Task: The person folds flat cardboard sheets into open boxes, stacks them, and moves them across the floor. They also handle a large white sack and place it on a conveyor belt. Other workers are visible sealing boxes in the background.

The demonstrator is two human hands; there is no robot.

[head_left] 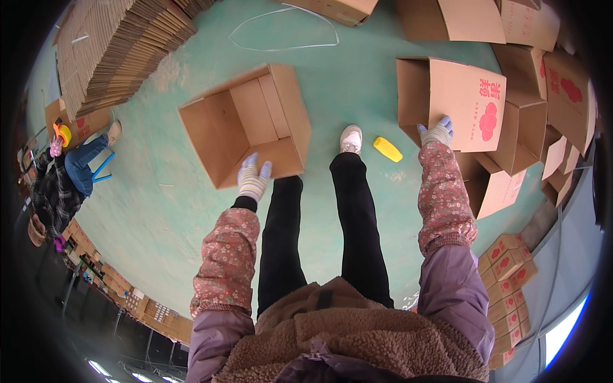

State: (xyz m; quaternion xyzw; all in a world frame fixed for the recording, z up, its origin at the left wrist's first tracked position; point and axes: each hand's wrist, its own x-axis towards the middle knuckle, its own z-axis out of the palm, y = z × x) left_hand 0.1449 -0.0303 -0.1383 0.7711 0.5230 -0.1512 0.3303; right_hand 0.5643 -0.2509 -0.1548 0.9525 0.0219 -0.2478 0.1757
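Note:
My left hand (253, 177), in a striped pale glove, reaches over the near edge of an open cardboard box (294, 108). Its fingers are spread and grip nothing. The box's opening faces me and to the left, showing a bare inside. My right hand (437, 133), gloved alike, is at the near edge of another cardboard box (466, 96) with red print. Thumb and fingers stand apart there, and I cannot tell whether they touch the cardboard. That box lies on its side, its opening toward the left.
Several open boxes (571, 96) are heaped at the right. Flattened cardboard (121, 51) is stacked at the far left. A yellow object (387, 149) lies near my shoe; a white strap loop (284, 50) lies beyond. Another person (64, 169) is at the left, holding a yellow tape roll (62, 135).

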